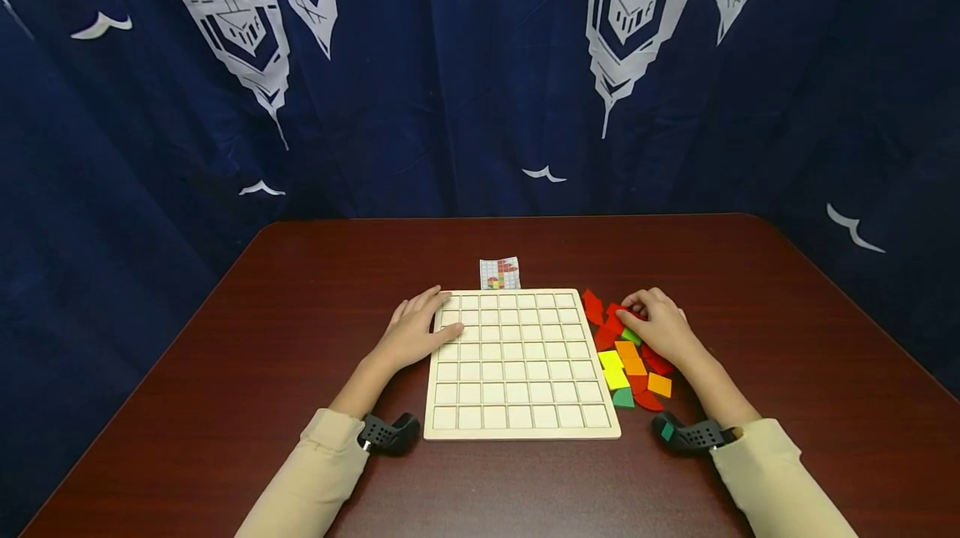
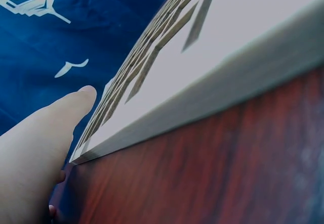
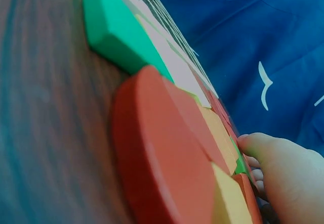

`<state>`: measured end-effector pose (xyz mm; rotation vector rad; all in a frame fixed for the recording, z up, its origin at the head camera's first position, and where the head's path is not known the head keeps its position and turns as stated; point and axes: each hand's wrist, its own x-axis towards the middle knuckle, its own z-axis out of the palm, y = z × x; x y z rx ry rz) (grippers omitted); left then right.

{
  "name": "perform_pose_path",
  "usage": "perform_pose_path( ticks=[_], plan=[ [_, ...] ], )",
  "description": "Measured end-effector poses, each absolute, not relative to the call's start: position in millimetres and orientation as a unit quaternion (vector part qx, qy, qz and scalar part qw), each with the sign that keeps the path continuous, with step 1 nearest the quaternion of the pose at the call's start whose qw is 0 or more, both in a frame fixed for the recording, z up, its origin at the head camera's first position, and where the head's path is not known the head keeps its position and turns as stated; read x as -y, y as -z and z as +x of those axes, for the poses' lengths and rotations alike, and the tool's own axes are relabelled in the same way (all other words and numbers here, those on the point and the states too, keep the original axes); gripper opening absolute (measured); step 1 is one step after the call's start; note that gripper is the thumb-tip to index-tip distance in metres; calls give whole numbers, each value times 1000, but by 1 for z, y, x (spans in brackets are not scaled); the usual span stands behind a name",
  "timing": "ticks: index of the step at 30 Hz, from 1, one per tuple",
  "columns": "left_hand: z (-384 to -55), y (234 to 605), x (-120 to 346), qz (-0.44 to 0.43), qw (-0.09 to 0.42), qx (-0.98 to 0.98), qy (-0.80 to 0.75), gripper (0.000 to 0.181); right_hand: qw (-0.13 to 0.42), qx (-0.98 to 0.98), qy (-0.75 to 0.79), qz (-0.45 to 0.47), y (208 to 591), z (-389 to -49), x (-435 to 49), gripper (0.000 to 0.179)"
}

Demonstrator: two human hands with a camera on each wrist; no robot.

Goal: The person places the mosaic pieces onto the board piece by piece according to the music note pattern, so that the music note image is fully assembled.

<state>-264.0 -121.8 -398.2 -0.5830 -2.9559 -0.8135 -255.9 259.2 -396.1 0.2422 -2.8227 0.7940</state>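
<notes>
A pale wooden grid board [image 1: 522, 371] lies flat on the table, its cells bare. My left hand [image 1: 412, 332] rests at the board's upper left edge, fingers spread and thumb over the border; the left wrist view shows that thumb [image 2: 76, 105] beside the rim. To the board's right lies a pile of flat coloured blocks. My right hand [image 1: 660, 325] reaches over the pile's far end, thumb and fingers bent around red blocks [image 1: 615, 317] near a green block [image 1: 632, 336]. Whether it pinches one is hidden. In the right wrist view the thumb [image 3: 258, 143] comes down close to the green one.
A small printed pattern card [image 1: 500, 274] lies just beyond the board's far edge. Yellow blocks [image 1: 613, 371], orange blocks [image 1: 630, 357] and a teal block [image 1: 623, 398] sit nearer. The brown table [image 1: 345, 263] meets a dark blue patterned curtain [image 1: 450, 104] behind.
</notes>
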Motion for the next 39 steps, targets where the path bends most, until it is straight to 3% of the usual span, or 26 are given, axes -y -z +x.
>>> perform_pose_path(
  ticks=[23,32,39],
  plan=[
    [-266,406,124,-206,-18,960,190,78,92,952,-281,82,401,-256,-258,32],
    [-266,403,124,-206,-21,960,188,77,80,954,-278,80,399,-258,-256,49],
    [-266,404,123,-204,-24,961,186,77,72,953,-283,79,399,-258,-256,50]
  ],
)
